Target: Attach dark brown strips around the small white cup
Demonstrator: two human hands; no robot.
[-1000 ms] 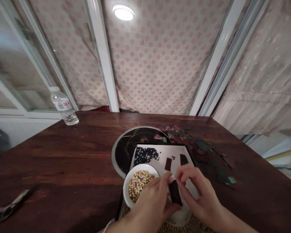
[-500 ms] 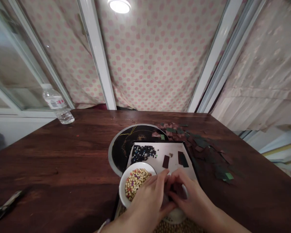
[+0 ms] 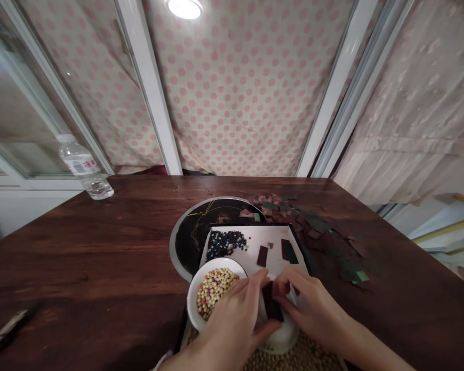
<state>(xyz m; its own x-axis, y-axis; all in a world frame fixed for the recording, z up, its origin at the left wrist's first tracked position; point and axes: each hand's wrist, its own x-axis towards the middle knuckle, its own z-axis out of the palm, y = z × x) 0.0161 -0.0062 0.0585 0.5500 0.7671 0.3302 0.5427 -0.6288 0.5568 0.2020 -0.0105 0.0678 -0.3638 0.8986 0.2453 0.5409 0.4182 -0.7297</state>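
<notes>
A dark brown rectangular piece [image 3: 271,303], paper or cloth, I cannot tell which, is stretched between my two hands above a white bowl [image 3: 280,342]. My left hand [image 3: 232,314] grips its left side, index finger at the top corner and thumb at the bottom. At the right edge, my right hand [image 3: 311,304] pinches it between thumb and fingers. Under my left hand stands a white bowl [image 3: 192,301] of cream beads [image 3: 216,288] mixed with some orange and purple ones. My hands hide much of the nearer bowl.
Both bowls stand over a white tray [image 3: 272,232] with dark beads [image 3: 224,243] and flat dark pieces [image 3: 262,255]. Behind is a round black plate [image 3: 185,232]. Dark and green scraps [image 3: 325,226] spread rightward. A plastic bottle [image 3: 85,167] and a metal tool [image 3: 3,332] lie left.
The dark brown piece has come into plain sight as a flat rectangle between my hands; before, it was mostly hidden by my fingers. My right hand has shifted slightly to the right.
</notes>
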